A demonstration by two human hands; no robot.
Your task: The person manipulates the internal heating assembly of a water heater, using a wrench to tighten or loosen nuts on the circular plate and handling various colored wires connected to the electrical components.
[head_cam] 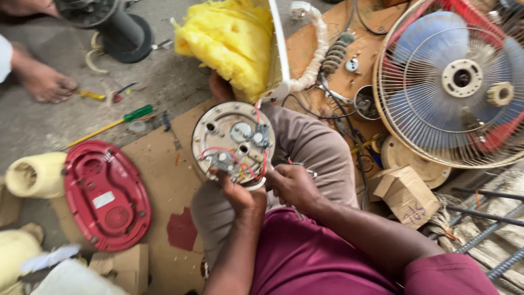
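Note:
My left hand grips the near edge of a round metal heating plate with red wires and small terminals on its face, holding it tilted up over my knee. My right hand is closed just right of the plate around a thin metal tool whose tip points at the plate's wiring. Behind the plate stands a white appliance body stuffed with yellow insulation.
A red oval base cover lies on cardboard at left beside a cream casing. A green-handled screwdriver lies on the concrete. A fan with a wire guard fills the right. Another person's foot is at far left. A small cardboard box sits at right.

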